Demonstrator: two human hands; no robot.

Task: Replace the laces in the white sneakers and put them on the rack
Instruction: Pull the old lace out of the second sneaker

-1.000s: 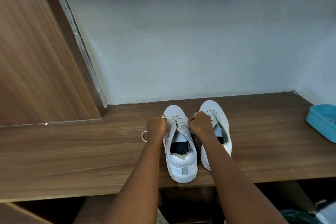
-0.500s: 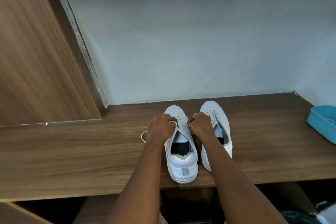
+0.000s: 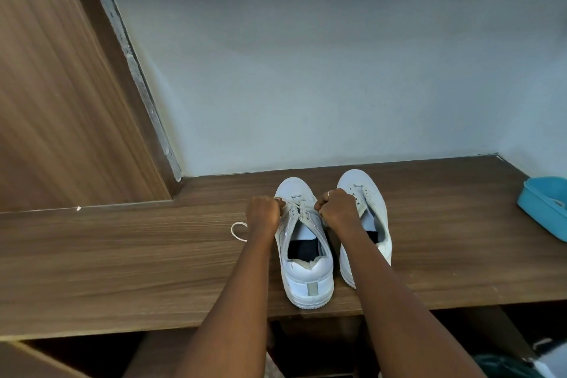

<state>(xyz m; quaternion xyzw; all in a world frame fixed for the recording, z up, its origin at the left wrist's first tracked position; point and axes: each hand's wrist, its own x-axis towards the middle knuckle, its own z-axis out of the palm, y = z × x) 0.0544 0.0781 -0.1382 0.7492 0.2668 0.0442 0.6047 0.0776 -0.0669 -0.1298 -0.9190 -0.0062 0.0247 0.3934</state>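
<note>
A: Where does the pair stand?
B: Heels toward us on the wooden shelf (image 3: 122, 270), side by side. We are lacing the left sneaker (image 3: 306, 273); the right sneaker (image 3: 372, 202) waits just beside it.
A: Hand state?
B: The left hand (image 3: 264, 213) and the right hand (image 3: 337, 210) are both curled, one on each side of the eyelet rows, each pinching the lace (image 3: 299, 209). The strand inside the right fist is hidden, so that grip is our judgement. A loose loop (image 3: 237, 232) lies on the shelf beside the left wrist.
A: Handling notes?
B: The lace is light, limp and flat: we take it near the tip and pull evenly. The shoe is light and may slide; we steady it by the stiff heel or the sole
</note>
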